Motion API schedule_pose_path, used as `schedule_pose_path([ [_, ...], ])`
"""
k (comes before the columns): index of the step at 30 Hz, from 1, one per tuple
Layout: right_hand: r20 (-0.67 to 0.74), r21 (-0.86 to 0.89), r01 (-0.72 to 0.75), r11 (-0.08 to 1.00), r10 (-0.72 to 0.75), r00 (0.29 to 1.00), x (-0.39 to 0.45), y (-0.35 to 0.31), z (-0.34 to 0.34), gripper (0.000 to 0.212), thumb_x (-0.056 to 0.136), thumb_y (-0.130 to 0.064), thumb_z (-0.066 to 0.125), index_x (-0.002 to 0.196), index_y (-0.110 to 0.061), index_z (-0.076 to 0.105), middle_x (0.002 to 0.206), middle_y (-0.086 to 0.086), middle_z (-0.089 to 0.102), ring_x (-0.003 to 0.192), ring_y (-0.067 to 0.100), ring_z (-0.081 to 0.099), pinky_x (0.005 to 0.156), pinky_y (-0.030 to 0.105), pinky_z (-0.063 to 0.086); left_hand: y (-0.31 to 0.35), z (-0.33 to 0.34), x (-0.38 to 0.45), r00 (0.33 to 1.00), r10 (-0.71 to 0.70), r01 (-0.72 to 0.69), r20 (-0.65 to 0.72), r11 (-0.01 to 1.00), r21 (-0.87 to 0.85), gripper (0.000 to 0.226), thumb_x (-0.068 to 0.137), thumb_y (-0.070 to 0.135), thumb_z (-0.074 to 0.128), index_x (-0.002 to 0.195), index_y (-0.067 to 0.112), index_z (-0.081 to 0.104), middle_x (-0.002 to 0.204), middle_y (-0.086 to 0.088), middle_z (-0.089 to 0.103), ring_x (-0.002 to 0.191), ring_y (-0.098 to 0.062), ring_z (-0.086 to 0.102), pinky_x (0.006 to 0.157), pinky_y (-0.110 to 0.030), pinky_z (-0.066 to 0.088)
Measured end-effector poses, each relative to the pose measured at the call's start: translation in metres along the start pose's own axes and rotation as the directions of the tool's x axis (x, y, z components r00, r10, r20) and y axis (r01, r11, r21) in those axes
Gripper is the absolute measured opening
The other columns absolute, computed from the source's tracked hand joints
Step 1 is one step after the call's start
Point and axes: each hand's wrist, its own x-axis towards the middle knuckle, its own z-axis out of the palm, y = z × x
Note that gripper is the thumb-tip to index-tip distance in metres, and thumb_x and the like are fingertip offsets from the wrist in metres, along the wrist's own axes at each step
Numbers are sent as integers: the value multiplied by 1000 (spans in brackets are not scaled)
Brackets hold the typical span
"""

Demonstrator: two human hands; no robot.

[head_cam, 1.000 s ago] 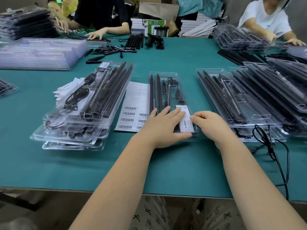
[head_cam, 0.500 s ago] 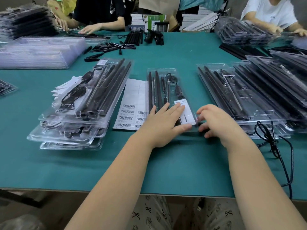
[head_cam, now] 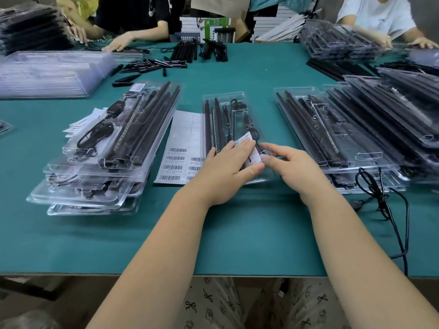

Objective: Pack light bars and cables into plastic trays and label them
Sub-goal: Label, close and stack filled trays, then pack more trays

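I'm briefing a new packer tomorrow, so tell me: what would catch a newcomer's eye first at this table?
First, the two hands at the centre: the left hand lies flat on a clear tray of black light bars, with a white label under its fingers, and the right hand is at the tray's right edge. Stacks of filled trays flank it, one at left and one at right, on the teal table.

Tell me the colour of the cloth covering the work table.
Teal green, plain with no pattern, seen in the head view on the table cloth.
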Motion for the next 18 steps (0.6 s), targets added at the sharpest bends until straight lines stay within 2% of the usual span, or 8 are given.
schedule_pose_path([
  [2,50,59,-33,998,30,998,0,1,0,34,88,-31,62,122,-38,60,123,-18,57,102,-12,49,80,7,32,0,1,0,1000,3,-3,-5,1000,-4,63,97,55,27,152,30,10,159,13,9,147,-13,1,119,-46,-2],
  [4,82,41,-34,999,30,996,0,1,-1,38,89,-34,61,125,-44,55,128,-22,51,113,-5,44,88,15,29,-1,1,0,1000,5,-5,-18,1000,-9,64,97,56,27,152,31,10,159,14,9,147,-12,1,119,-45,-2],
  [7,129,-12,-11,1000,13,992,-2,2,-2,53,84,-34,67,130,-50,46,130,-20,47,118,1,41,92,20,28,-2,1,1,999,9,-9,-35,1000,4,65,95,57,26,152,31,9,160,13,8,147,-12,1,119,-45,-2],
  [9,126,1,5,1000,-5,992,-2,3,0,60,78,-28,74,128,-48,49,126,-16,50,116,5,44,93,23,33,-3,2,1,999,11,-11,-37,1000,15,65,95,57,26,153,31,8,160,14,7,147,-13,1,118,-45,-3],
  [12,-6,74,15,997,-15,1000,1,7,6,44,72,-22,79,110,-38,62,108,-15,56,105,8,50,91,26,41,-3,3,2,999,23,-21,-29,999,49,68,94,60,24,152,32,7,159,16,5,147,-13,1,118,-45,-3],
  [15,-9,151,15,988,-14,1000,3,9,7,24,72,-22,78,88,-35,67,100,-12,59,104,10,52,92,28,41,-4,4,3,998,26,-26,-56,1000,9,66,95,60,24,152,33,7,159,17,6,147,-13,1,118,-46,-2],
  [16,14,151,20,988,-23,1000,2,9,6,21,73,-22,77,86,-37,69,101,-12,60,106,9,51,95,29,39,-4,4,3,997,26,-27,-69,1000,-11,65,95,59,24,152,33,7,159,17,7,147,-14,1,118,-47,-2],
  [18,81,138,46,989,-58,995,0,8,2,28,75,-20,74,88,-45,71,117,-11,59,117,4,48,104,30,34,-4,5,3,996,26,-30,-86,999,-43,63,97,56,24,152,33,8,159,18,8,147,-14,1,118,-47,-1],
])
